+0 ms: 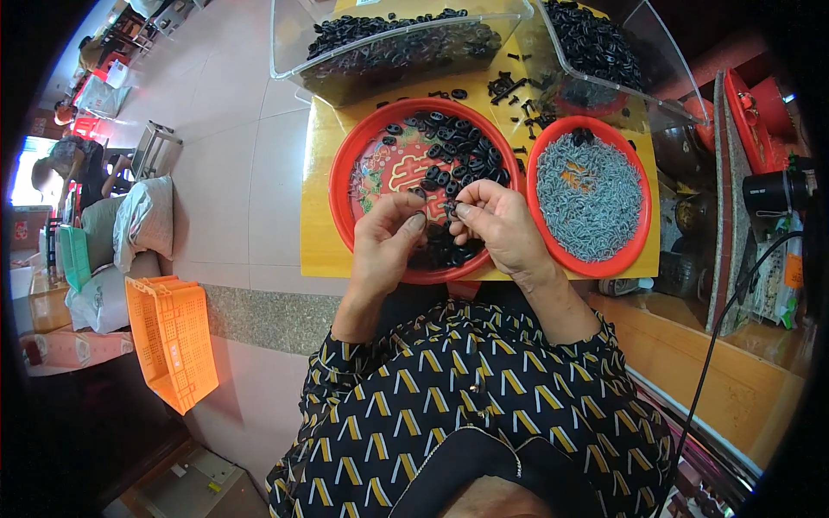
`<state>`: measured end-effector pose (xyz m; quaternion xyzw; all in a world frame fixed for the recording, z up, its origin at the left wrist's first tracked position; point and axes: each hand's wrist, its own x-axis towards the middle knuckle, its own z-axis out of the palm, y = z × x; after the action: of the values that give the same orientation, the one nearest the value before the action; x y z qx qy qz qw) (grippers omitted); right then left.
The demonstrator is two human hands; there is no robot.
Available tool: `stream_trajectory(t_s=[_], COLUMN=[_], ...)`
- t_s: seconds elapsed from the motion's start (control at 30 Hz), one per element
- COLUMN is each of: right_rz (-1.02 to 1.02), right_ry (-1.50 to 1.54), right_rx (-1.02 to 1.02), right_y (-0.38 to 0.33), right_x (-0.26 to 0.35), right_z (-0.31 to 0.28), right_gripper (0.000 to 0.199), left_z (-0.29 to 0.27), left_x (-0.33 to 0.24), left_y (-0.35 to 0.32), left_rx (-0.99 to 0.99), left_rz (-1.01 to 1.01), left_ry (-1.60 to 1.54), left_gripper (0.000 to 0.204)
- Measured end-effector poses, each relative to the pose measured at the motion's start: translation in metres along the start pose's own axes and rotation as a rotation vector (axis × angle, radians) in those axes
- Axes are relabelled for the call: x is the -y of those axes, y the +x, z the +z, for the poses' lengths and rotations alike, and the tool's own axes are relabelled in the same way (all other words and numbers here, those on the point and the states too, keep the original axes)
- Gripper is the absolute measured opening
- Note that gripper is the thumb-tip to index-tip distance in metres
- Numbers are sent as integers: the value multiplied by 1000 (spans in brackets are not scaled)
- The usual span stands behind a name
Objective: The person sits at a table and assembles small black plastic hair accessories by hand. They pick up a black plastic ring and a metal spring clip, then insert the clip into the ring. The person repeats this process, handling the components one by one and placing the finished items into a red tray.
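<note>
The fingertips of both hands meet over the near half of the large red plate point(345, 186), pinched together on something small and dark: the left hand point(386, 246) closes thumb and forefinger on what looks like one of the black plastic rings point(447, 207), and the right hand point(501, 226) grips the same piece, or a second part pressed to it, from the other side; whether a small grey piece sits between the fingers is too small to tell. Neither hand is slack, both are clenched in a fine pinch. By the look of it, the step in hand is the joining or fitting of one small part at a time. Under the hands the large red plate holds a loose heap of black rings point(458, 147). Just beside it on the right, the smaller red plate point(641, 226) is filled with small grey pieces point(590, 197). Both plates rest on a yellow table point(315, 224). Beyond them stand two clear plastic bins point(298, 47) heaped with more black parts. The next move, I judge, calls for a steady pinch and a fresh part from one of the plates.
</note>
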<state>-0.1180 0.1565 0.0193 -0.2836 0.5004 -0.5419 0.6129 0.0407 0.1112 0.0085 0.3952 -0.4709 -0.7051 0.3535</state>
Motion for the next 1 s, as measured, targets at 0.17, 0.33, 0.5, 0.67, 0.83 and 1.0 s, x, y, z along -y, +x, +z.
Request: stream_trajectory(t_s=[0.17, 0.33, 0.5, 0.67, 0.83, 1.0], right_rz=[50, 50, 47, 13, -6, -4], right_ry=[121, 166, 191, 149, 138, 173], right_rx=[67, 72, 80, 65, 67, 53], right_y=[4, 4, 2, 2, 2, 0], right_x=[0, 0, 4, 2, 1, -2], right_z=[3, 5, 7, 7, 5, 8], right_gripper=[11, 15, 15, 14, 13, 15], left_z=[-11, -10, -12, -12, -13, -11], left_x=[0, 0, 1, -3, 3, 0], left_y=[-5, -5, -6, -9, -7, -8], left_rx=[94, 106, 110, 89, 137, 97], left_rz=[-53, -34, -16, -14, 49, 5], left_ry=[-266, -330, -369, -378, -403, -443], left_gripper=[23, 26, 26, 26, 25, 23])
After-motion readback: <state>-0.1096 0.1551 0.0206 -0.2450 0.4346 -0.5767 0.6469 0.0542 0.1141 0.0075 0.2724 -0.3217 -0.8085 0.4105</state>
